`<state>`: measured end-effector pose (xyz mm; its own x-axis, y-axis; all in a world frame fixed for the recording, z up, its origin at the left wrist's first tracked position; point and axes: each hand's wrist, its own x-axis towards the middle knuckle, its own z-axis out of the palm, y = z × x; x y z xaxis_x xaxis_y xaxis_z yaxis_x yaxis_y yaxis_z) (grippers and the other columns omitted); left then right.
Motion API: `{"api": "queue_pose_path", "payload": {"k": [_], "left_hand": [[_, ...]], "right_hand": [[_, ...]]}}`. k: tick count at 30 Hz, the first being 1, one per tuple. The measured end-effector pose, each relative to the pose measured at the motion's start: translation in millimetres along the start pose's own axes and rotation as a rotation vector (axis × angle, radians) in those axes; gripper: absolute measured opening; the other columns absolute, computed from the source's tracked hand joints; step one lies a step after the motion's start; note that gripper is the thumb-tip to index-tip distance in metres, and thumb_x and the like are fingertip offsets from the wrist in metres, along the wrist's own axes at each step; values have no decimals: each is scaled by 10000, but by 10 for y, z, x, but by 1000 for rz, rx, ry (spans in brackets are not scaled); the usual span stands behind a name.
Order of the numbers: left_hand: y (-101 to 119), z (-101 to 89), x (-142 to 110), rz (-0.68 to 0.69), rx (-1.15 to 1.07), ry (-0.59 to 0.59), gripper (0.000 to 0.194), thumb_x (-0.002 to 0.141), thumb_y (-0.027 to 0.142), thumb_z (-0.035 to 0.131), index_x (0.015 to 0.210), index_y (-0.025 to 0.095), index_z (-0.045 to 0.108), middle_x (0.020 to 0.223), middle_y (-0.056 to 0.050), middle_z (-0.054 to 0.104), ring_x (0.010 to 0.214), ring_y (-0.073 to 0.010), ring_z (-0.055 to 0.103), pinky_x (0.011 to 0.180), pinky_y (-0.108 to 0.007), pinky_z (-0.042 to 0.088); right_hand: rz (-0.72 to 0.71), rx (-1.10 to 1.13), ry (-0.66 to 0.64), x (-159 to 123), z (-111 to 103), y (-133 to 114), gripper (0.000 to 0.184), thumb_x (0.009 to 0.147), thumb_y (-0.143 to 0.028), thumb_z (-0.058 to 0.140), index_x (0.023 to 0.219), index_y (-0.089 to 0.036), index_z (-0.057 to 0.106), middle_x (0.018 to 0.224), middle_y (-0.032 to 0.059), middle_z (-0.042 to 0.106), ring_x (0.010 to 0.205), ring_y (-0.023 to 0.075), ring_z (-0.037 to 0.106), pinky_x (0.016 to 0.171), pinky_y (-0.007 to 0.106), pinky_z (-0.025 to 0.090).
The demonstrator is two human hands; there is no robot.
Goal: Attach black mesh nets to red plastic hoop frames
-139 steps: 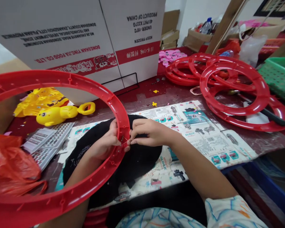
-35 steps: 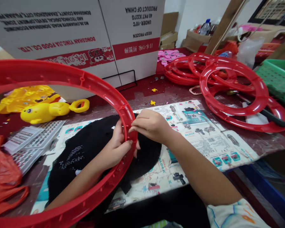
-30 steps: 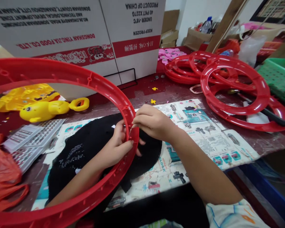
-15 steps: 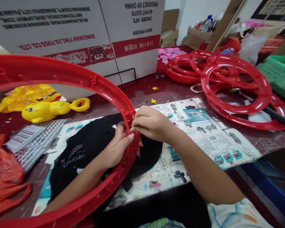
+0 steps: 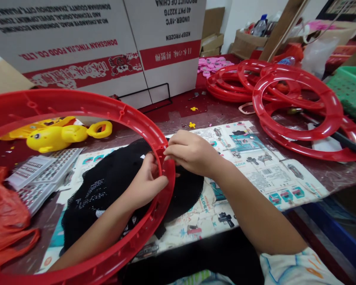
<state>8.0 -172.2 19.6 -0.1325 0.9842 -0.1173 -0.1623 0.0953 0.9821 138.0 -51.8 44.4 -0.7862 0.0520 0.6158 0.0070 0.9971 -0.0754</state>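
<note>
Left hand [image 5: 146, 184] grips the red ring [image 5: 121, 113] rim — right hand [image 5: 190, 152] pinches its edge.

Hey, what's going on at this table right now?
A person is working on a big red plastic ring with both bare hands. The left hand reaches through the ring and grips its rim from inside, while the right hand pinches at the same spot from outside. A black mesh net lies beneath on printed paper sheets. More red rings are piled to the right, and a yellow toy sits to the left by a cardboard box.
</note>
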Motion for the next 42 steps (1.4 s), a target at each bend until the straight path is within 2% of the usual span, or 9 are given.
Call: {"api": "queue_pose_path", "payload": {"k": [6,14,21,26,29,32,35,37,42], "left_hand": [[-3,-45,-13,9,56,-93,575,711,119,578,1209,225,310,782,30,664,607,-162,664,582,-318,567],[17,-78,-14,-54,113,-197,636,726,116,543,1263,211,216,797,16,652,647,-182,677,629,-360,580],[11,-93,-27,-107,138,-283,603,758,166,575,1244,231,225,1102,-92,615,718,-169,684,668,-363,587],[-22,-92,-40,-99,149,-307,625,798,214,605,1266,246,194,1158,-110,582,753,-162,683,659,-320,588],[-52,-91,-37,-53,81,-281,641,866,344,599,1322,284,153,1104,-84,599,704,-160,685,612,-313,591],[-68,-68,-34,-16,5,-203,504,921,466,513,1275,301,195,1030,-57,627,591,-154,671,516,-321,588],[-64,-23,-34,-22,21,-115,403,911,410,542,1149,267,249,904,-15,646,516,-150,654,475,-331,589],[-55,4,-33,2,38,-73,395,882,348,575,1118,250,273,874,-8,646,551,-155,667,492,-328,597],[-31,26,-35,-48,82,-55,463,817,201,567,1185,246,289,959,-39,641,677,-179,696,517,-320,605]], "right_hand": [[-76,-58,74,12,20,-17,242,960,-109,434,853,-128,650,878,84,618,810,174,489,750,319,456],[-99,-86,50,11,39,-17,262,969,-138,430,833,-124,655,844,83,617,786,173,482,738,313,473],[-67,-28,47,0,-1,3,255,963,-102,410,857,-144,638,905,76,624,844,166,525,770,300,491],[-41,-10,-16,-6,-4,24,268,960,-120,414,826,-144,644,868,76,622,841,172,529,767,297,486],[-39,-15,9,-5,11,15,281,968,-153,423,802,-137,649,854,82,635,827,171,541,758,293,475],[-9,-86,28,-12,32,-6,277,964,-208,465,772,-127,647,802,76,631,761,164,535,712,291,437],[77,-204,26,-22,49,-24,327,960,-328,500,729,-138,634,694,42,593,656,153,496,622,293,356],[108,-250,18,-21,49,-29,361,961,-374,496,706,-150,620,657,28,564,630,151,473,594,295,311],[5,-171,-13,6,-9,-34,271,973,-187,416,799,-137,618,821,70,590,773,169,489,682,292,391]]}}
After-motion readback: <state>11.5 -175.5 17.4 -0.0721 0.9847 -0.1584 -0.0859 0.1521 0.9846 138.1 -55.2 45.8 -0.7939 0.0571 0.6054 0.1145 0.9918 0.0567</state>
